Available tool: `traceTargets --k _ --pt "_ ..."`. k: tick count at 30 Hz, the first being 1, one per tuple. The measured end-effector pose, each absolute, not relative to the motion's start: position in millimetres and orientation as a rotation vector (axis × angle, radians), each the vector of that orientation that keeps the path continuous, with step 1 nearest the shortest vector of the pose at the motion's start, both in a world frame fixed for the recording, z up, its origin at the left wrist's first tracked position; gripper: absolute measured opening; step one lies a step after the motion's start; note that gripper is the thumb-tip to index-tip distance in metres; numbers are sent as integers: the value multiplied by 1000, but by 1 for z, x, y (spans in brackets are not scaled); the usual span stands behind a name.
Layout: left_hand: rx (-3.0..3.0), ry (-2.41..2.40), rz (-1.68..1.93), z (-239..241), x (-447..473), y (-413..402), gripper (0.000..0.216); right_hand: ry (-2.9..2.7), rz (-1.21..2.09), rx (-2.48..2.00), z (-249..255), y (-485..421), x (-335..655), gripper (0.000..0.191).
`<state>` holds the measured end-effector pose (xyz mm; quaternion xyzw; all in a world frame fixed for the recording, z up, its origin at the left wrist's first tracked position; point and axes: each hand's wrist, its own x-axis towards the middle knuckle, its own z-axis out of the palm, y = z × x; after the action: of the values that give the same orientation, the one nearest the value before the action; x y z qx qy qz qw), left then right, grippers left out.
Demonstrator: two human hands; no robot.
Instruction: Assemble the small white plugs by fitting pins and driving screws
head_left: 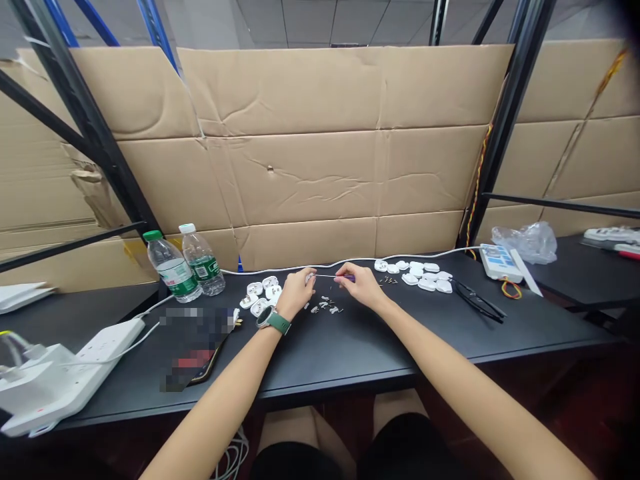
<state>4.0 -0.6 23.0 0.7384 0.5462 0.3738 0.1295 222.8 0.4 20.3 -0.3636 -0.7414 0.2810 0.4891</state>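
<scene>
My left hand (296, 291) is closed around a small white plug part (311, 275) at the middle of the black table (350, 347). My right hand (361, 283) pinches a thin screwdriver (333, 276) whose shaft points left toward that part. Small metal prongs and screws (325, 307) lie on the table just below both hands. A green watch sits on my left wrist.
White plug shells lie in a group at the left (263, 293) and another at the right (423, 275). Two water bottles (187, 267) stand at the back left. White power strips (60, 373) sit at the left, another (500, 261) and pliers (480, 303) at the right.
</scene>
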Motion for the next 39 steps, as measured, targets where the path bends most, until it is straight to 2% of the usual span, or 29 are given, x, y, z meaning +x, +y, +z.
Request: traceTargets --k 9,11,15,18,20,23,29,39 --pt "2151 1503 1159 26 8 -5 31 -1962 364 -887 26 -5 225 42" --pt "2204 1509 1166 28 7 -6 31 -1918 487 -936 25 -4 224 47" --pt "2359 1545 1120 30 7 -8 31 -1746 988 -988 20 -1 227 55" --pt "2492 1566 1083 31 8 -9 30 -1619 1284 -965 17 0 231 55" --pt "2487 1567 1077 30 9 -8 29 -1568 1361 -967 17 0 231 53" --pt "2324 1552 1104 28 9 -5 29 -1580 1270 -996 18 2 229 51" --pt "2066 1540 1188 23 7 0 28 -1699 847 -1059 21 6 228 33" --pt "2070 1516 1176 25 8 -3 30 -1757 764 -1021 18 8 226 32"
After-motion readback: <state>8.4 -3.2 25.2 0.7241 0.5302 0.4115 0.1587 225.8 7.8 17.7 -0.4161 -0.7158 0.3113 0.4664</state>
